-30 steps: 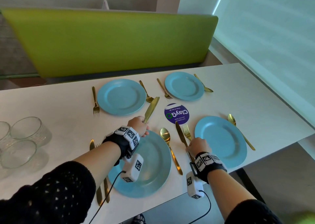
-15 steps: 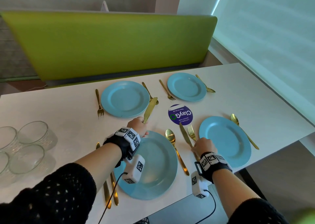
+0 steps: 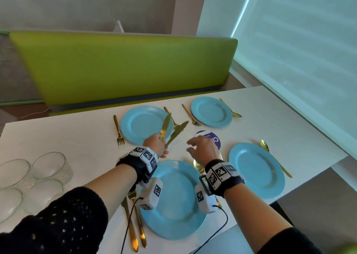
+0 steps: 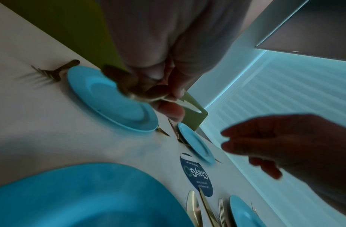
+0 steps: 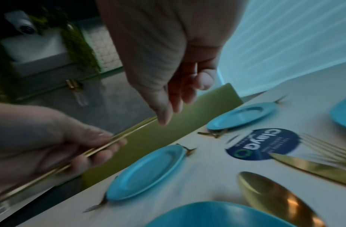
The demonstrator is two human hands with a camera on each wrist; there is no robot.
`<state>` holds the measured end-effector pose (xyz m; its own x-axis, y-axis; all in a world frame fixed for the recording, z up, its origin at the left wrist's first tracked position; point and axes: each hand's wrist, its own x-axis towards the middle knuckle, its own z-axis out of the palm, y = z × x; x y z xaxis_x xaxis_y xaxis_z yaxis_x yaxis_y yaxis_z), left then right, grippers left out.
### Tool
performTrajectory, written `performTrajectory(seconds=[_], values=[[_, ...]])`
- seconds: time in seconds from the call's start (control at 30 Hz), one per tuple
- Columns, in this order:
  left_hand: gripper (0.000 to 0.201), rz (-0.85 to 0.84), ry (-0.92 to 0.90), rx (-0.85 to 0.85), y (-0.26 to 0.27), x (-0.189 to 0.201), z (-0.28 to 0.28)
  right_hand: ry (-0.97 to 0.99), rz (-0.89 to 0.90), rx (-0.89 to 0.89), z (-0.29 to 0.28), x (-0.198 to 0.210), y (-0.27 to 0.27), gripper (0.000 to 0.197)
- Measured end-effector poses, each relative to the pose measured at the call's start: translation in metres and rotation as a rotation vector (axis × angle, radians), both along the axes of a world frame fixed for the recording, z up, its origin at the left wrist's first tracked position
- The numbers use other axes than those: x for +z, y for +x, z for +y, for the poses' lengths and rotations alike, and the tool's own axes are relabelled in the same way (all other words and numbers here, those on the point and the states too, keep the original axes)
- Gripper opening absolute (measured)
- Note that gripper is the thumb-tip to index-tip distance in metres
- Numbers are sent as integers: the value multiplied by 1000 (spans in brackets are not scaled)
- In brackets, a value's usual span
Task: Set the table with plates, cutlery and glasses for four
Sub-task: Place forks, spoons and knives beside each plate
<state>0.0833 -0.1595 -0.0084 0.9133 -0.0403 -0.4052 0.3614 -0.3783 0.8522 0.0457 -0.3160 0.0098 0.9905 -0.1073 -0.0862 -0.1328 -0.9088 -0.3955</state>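
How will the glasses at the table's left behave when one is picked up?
The glasses look short and wide, so probably hard to tip. Clear glass: likely fragile and perhaps slippery. They stand close together, so lifting one may knock a neighbour.

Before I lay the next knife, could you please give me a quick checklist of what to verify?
1. Left hand grips both gold knives: ok.
2. Right hand free to take one: ok, open and holding nothing.
3. Far-left plate has its knife: not ok, only a fork and a spoon lie beside it.
4. Far-right plate has its knife: not ok, same gap.
5. Glasses set out at the places: not ok, bunched at the table's left end.
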Motion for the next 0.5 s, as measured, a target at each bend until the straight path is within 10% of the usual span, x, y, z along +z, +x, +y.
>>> performTrajectory(seconds=[0.5], values=[[11,65,-159,-120,31,11,11,-124,-383,629,31,-8,43,14]])
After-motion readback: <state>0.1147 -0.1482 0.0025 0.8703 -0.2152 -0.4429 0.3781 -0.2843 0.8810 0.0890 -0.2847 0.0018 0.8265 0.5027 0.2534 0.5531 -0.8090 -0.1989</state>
